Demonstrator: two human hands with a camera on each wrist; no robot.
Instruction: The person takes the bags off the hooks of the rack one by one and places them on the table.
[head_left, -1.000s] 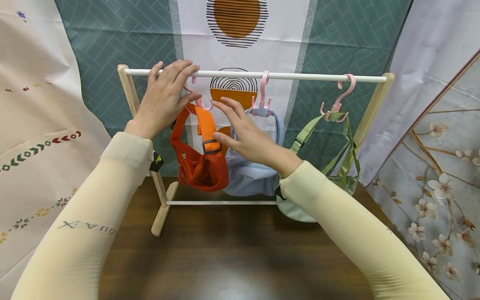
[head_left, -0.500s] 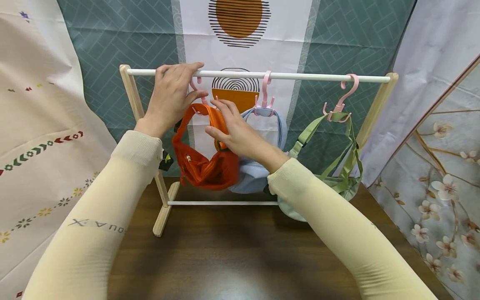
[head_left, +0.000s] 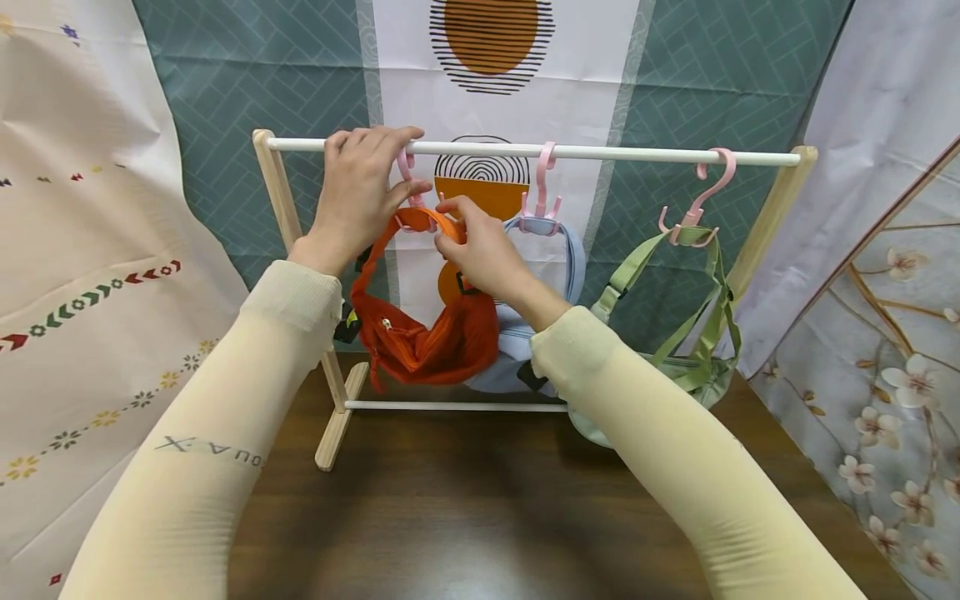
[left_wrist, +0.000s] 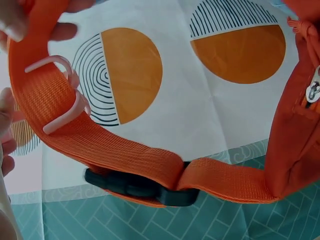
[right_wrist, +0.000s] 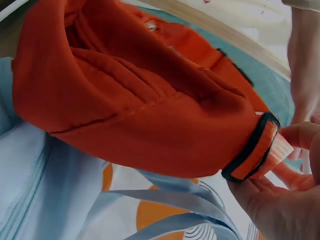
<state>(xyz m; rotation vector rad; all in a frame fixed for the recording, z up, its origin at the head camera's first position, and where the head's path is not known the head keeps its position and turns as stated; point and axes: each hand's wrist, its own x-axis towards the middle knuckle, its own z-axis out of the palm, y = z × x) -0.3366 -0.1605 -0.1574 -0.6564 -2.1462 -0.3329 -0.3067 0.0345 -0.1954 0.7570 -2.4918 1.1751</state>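
In the head view, an orange-red waist bag (head_left: 427, 346) hangs by its strap from a pink hook (head_left: 413, 200) on a white rod (head_left: 622, 153). My left hand (head_left: 352, 192) has its fingers curved over the rod at the hook's top, its thumb across the stem. My right hand (head_left: 487, 254) pinches the orange strap beside the hook. The right wrist view shows that grip just past the strap's black slider (right_wrist: 247, 150). In the left wrist view, the strap (left_wrist: 125, 155) lies over the hook's prongs (left_wrist: 70, 115), with a black buckle (left_wrist: 140, 185) below.
A light-blue bag (head_left: 512, 350) hangs behind and right of the orange one. Farther right is a green bag (head_left: 701, 383) on its own pink hook. The wooden rack (head_left: 273, 192) stands on a brown table (head_left: 465, 508) before a patterned cloth backdrop (head_left: 735, 67).
My right hand has moved from hovering beside the orange strap to pinching it. The bag has swung a little right. My left hand stays at the hook as the head view shifts.
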